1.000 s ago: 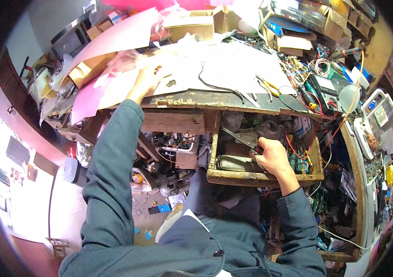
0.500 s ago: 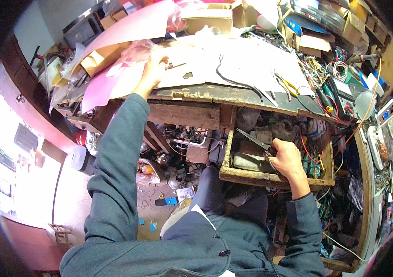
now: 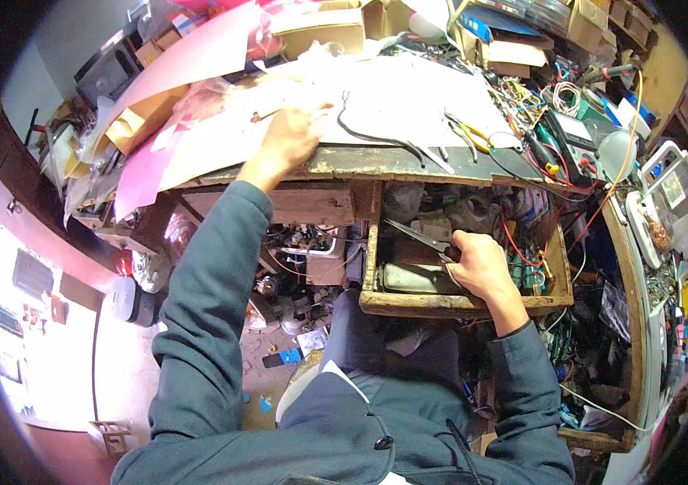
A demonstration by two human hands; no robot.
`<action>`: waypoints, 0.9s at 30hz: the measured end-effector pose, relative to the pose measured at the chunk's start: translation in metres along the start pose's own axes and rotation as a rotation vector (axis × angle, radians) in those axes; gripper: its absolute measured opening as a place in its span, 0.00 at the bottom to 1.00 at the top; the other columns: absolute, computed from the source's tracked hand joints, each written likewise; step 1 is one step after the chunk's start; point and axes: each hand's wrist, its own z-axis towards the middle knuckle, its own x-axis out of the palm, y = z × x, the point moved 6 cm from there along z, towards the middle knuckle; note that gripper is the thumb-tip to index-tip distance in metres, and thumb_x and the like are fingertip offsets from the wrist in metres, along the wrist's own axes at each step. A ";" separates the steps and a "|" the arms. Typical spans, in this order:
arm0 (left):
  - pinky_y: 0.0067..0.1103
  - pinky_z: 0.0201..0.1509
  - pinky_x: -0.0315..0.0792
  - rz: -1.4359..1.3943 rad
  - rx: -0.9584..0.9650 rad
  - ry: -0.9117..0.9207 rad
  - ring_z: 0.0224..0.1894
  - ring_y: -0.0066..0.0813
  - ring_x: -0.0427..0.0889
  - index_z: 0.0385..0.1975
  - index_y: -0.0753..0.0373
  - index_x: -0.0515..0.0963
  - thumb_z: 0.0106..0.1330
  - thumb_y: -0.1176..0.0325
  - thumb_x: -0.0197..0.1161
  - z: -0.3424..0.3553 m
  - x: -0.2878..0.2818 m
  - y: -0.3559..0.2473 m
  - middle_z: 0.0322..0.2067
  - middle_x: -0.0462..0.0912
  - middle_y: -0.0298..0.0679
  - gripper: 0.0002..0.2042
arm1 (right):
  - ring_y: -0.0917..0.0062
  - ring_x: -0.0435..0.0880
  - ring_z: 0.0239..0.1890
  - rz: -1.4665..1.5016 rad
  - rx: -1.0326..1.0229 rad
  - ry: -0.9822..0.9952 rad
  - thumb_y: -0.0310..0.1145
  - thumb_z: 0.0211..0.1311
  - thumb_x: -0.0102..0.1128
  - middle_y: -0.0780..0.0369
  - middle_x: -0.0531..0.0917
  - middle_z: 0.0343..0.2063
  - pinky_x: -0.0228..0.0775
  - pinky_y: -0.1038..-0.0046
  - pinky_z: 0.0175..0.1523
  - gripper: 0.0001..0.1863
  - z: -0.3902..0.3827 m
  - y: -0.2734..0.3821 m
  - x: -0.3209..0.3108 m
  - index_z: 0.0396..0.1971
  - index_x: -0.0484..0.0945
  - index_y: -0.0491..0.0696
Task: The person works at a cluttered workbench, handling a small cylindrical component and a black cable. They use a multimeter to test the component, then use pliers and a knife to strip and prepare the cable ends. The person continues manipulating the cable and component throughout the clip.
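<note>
My right hand (image 3: 481, 268) is closed round the handles of a pair of scissors (image 3: 415, 233). The blades point up and left over an open wooden drawer (image 3: 473, 305). My left hand (image 3: 289, 141) reaches over the brightly lit white sheet (image 3: 408, 93) on the workbench, close to its front edge. Glare and motion smear its fingers, so what they do is unclear. A small dark piece (image 3: 261, 115) lies on the sheet to the left of that hand. Right of it, a black cable (image 3: 376, 137) stretches over the sheet.
Yellow-handled pliers (image 3: 473, 136) and screwdrivers lie at the bench's right, beside tangled wires (image 3: 513, 93). A pink sheet (image 3: 190, 61) and cardboard boxes (image 3: 324, 31) stand behind. The drawer holds a grey oblong case (image 3: 416, 279) and red wire (image 3: 513, 242).
My left hand has moved right across the white sheet, covering the spot where a small dark flat piece lay. My right hand still holds the scissors over the drawer. The view has shifted right.
</note>
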 end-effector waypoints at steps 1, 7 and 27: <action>0.35 0.49 0.79 -0.072 0.026 0.069 0.44 0.47 0.86 0.49 0.60 0.82 0.68 0.68 0.60 0.008 0.009 -0.032 0.42 0.87 0.48 0.12 | 0.49 0.83 0.35 -0.002 0.009 -0.014 0.35 0.49 0.66 0.49 0.82 0.27 0.73 0.53 0.40 0.13 -0.001 -0.005 0.000 0.26 0.76 0.41; 0.36 0.43 0.80 0.121 0.253 0.127 0.38 0.49 0.86 0.40 0.60 0.80 0.67 0.70 0.60 0.018 0.045 -0.101 0.37 0.85 0.46 0.06 | 0.49 0.83 0.34 0.006 0.009 0.021 0.34 0.50 0.65 0.49 0.83 0.26 0.74 0.52 0.41 0.11 -0.001 -0.004 0.000 0.27 0.77 0.42; 0.33 0.49 0.80 0.128 0.512 -0.189 0.47 0.43 0.84 0.51 0.58 0.79 0.60 0.74 0.60 -0.042 -0.031 -0.141 0.47 0.82 0.42 0.18 | 0.51 0.83 0.31 0.129 0.060 -0.083 0.41 0.50 0.72 0.48 0.81 0.24 0.72 0.59 0.35 0.18 -0.003 -0.018 -0.002 0.26 0.77 0.41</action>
